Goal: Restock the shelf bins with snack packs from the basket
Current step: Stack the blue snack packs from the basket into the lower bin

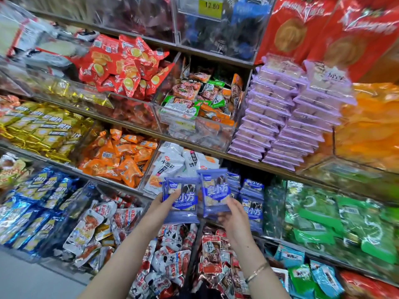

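Note:
I hold two blue-purple snack packs up in front of the shelves. My left hand (165, 202) grips the left blue pack (183, 198) from below, thumb on its front. My right hand (234, 214) grips the right blue pack (214, 190), which stands slightly higher. Both packs are upright and side by side, nearly touching. Just right of them, a clear shelf bin holds matching blue packs (251, 201) standing in a row. The basket is not in view.
Tiered shelves of clear bins surround my hands: orange packs (118, 156), white packs (172, 165), stacked purple packs (285, 117), green packs (345, 219), blue foil packs (36, 201), red-and-white packs (172, 255) below. A yellow price tag (210, 6) hangs above.

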`<state>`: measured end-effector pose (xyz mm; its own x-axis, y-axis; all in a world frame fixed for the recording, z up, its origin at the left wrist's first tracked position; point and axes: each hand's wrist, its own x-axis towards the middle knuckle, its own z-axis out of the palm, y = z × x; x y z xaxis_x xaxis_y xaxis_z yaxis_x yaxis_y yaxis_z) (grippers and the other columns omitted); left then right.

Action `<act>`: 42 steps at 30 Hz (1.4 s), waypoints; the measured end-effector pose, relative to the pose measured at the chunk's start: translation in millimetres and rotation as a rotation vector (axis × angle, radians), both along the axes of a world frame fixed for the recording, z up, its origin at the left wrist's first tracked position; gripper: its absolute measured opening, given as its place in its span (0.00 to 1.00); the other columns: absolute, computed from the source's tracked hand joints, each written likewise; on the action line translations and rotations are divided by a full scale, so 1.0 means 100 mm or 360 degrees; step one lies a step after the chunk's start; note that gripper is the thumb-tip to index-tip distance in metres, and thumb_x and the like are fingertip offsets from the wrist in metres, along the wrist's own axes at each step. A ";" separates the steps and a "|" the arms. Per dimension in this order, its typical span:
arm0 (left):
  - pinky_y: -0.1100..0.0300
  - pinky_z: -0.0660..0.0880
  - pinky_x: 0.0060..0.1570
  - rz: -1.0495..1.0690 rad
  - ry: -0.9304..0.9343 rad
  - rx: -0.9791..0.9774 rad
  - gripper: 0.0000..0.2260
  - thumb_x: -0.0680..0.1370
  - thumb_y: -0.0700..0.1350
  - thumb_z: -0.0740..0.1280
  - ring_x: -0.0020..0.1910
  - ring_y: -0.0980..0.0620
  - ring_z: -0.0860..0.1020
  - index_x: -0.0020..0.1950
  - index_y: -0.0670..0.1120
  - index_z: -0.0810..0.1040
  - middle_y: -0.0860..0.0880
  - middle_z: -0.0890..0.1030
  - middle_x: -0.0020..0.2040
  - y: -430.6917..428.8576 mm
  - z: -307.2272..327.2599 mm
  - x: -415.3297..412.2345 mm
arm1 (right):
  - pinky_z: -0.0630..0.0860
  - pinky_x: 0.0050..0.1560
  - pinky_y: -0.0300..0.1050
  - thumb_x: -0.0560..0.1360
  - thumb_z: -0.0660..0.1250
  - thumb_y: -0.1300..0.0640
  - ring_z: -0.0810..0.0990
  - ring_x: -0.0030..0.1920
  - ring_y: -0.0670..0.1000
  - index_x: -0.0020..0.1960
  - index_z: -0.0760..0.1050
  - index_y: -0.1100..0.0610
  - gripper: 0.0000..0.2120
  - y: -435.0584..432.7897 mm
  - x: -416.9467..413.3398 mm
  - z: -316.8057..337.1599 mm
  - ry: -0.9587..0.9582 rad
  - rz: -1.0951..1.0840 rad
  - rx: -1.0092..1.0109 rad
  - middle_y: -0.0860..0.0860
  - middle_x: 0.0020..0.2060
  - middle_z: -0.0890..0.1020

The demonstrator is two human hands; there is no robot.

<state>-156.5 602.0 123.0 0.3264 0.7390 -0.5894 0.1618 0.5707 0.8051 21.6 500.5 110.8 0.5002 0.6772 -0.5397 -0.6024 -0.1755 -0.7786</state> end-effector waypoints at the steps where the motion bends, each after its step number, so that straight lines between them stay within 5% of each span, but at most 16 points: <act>1: 0.42 0.63 0.69 0.0000 -0.0028 -0.0011 0.45 0.59 0.70 0.70 0.66 0.46 0.71 0.71 0.51 0.66 0.49 0.73 0.67 0.01 -0.01 0.00 | 0.73 0.35 0.42 0.78 0.64 0.57 0.76 0.28 0.49 0.55 0.74 0.59 0.08 -0.05 0.09 -0.04 0.0026 -0.0108 -0.0012 0.52 0.34 0.79; 4: 0.48 0.63 0.63 0.0053 -0.0057 -0.0036 0.26 0.66 0.65 0.70 0.56 0.51 0.72 0.58 0.55 0.70 0.56 0.77 0.54 0.01 -0.04 0.02 | 0.73 0.37 0.42 0.79 0.63 0.56 0.75 0.32 0.48 0.52 0.74 0.55 0.04 -0.13 0.39 -0.17 0.0049 -0.0411 -0.0116 0.51 0.41 0.78; 7: 0.49 0.63 0.60 0.0084 -0.0068 -0.0056 0.16 0.71 0.60 0.69 0.55 0.52 0.71 0.54 0.56 0.71 0.60 0.77 0.48 0.02 -0.10 0.03 | 0.75 0.29 0.38 0.79 0.62 0.59 0.74 0.31 0.48 0.47 0.73 0.55 0.03 -0.06 0.66 -0.27 0.0144 -0.0602 -0.0216 0.52 0.38 0.76; 12: 0.49 0.62 0.63 0.0099 -0.0080 -0.0053 0.22 0.69 0.61 0.70 0.60 0.50 0.71 0.58 0.55 0.70 0.55 0.76 0.58 0.01 -0.16 0.02 | 0.69 0.18 0.32 0.81 0.59 0.58 0.71 0.16 0.43 0.44 0.70 0.56 0.07 0.27 1.04 -0.41 0.0344 -0.0782 -0.0336 0.51 0.19 0.75; 17: 0.45 0.61 0.68 0.0069 -0.0033 -0.0014 0.36 0.62 0.66 0.69 0.63 0.49 0.71 0.67 0.53 0.69 0.53 0.76 0.64 0.01 -0.18 0.02 | 0.73 0.33 0.33 0.79 0.63 0.56 0.70 0.34 0.44 0.52 0.70 0.55 0.04 0.48 1.20 -0.44 0.0463 -0.0888 -0.0375 0.51 0.38 0.71; 19: 0.44 0.62 0.69 0.0063 -0.0025 -0.0003 0.42 0.58 0.69 0.70 0.64 0.48 0.73 0.68 0.52 0.70 0.52 0.78 0.63 0.00 -0.17 0.02 | 0.72 0.43 0.35 0.78 0.63 0.55 0.73 0.38 0.42 0.56 0.72 0.54 0.07 0.53 1.18 -0.37 0.0430 -0.0948 -0.0377 0.48 0.40 0.73; 22: 0.43 0.62 0.69 0.0073 -0.0031 -0.0019 0.47 0.55 0.70 0.72 0.65 0.46 0.73 0.70 0.51 0.68 0.50 0.77 0.64 0.00 -0.16 0.02 | 0.72 0.57 0.36 0.78 0.64 0.57 0.77 0.57 0.46 0.66 0.71 0.55 0.16 0.49 1.14 -0.27 0.0481 -0.1004 -0.0318 0.48 0.57 0.76; 28: 0.43 0.63 0.68 0.0074 -0.0017 -0.0041 0.43 0.59 0.68 0.71 0.64 0.47 0.72 0.70 0.52 0.68 0.51 0.77 0.63 0.01 -0.09 0.01 | 0.69 0.67 0.43 0.79 0.62 0.60 0.73 0.65 0.52 0.71 0.64 0.62 0.21 0.22 0.75 -0.05 0.0275 -0.0583 -0.0087 0.54 0.59 0.74; 32: 0.46 0.65 0.66 0.0064 -0.0067 -0.0050 0.30 0.63 0.64 0.71 0.58 0.50 0.76 0.62 0.55 0.73 0.52 0.80 0.58 0.01 -0.06 0.02 | 0.79 0.42 0.38 0.74 0.68 0.53 0.82 0.43 0.47 0.53 0.78 0.56 0.10 0.17 0.05 0.20 -0.0211 0.0412 -0.0045 0.52 0.46 0.82; 34: 0.51 0.66 0.60 0.0055 -0.0068 -0.0021 0.16 0.68 0.60 0.71 0.49 0.58 0.75 0.51 0.60 0.72 0.57 0.79 0.51 0.00 -0.04 0.03 | 0.77 0.42 0.37 0.72 0.70 0.48 0.80 0.43 0.46 0.52 0.76 0.52 0.12 0.22 -0.26 0.24 -0.0570 0.0835 -0.0194 0.49 0.45 0.81; 38: 0.51 0.68 0.57 0.0059 -0.0036 -0.0001 0.11 0.71 0.56 0.71 0.50 0.55 0.76 0.50 0.56 0.74 0.55 0.80 0.50 0.02 -0.07 0.02 | 0.69 0.39 0.32 0.71 0.72 0.50 0.75 0.43 0.45 0.49 0.70 0.51 0.13 0.26 -0.51 0.16 -0.0963 0.0855 -0.0261 0.45 0.42 0.75; 42: 0.54 0.70 0.53 -0.0021 0.0014 0.0070 0.22 0.65 0.64 0.70 0.52 0.58 0.76 0.55 0.57 0.74 0.54 0.80 0.56 0.01 -0.06 0.01 | 0.74 0.42 0.37 0.73 0.68 0.45 0.77 0.42 0.44 0.50 0.71 0.48 0.10 0.17 -0.52 0.09 -0.0933 0.0880 -0.0293 0.46 0.45 0.77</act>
<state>-155.2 602.8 117.4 0.3310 0.7601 -0.5592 0.1762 0.5324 0.8280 -30.3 517.9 120.2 0.3555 0.8344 -0.4211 0.1034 -0.4829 -0.8695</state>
